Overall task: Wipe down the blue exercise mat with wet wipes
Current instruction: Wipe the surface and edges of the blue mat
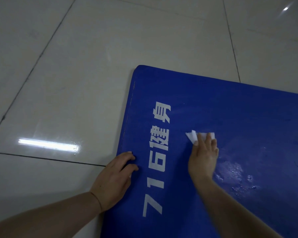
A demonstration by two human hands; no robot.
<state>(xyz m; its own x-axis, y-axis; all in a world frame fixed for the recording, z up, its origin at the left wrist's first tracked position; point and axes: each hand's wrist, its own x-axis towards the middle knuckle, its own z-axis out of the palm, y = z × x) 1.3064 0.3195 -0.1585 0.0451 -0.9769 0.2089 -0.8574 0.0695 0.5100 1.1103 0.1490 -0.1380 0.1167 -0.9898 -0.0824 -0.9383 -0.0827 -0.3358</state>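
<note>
The blue exercise mat lies flat on the floor and fills the right half of the view, with white printed characters running along its left side. My right hand presses a white wet wipe flat onto the mat with straight fingers; the wipe sticks out past the fingertips. A wet, shiny patch with droplets lies just right of that hand. My left hand rests on the mat's left edge, its fingers curled over onto the top surface.
Glossy pale floor tiles with dark grout lines surround the mat on the left and far side. A bright light reflection shows on the tile left of the mat.
</note>
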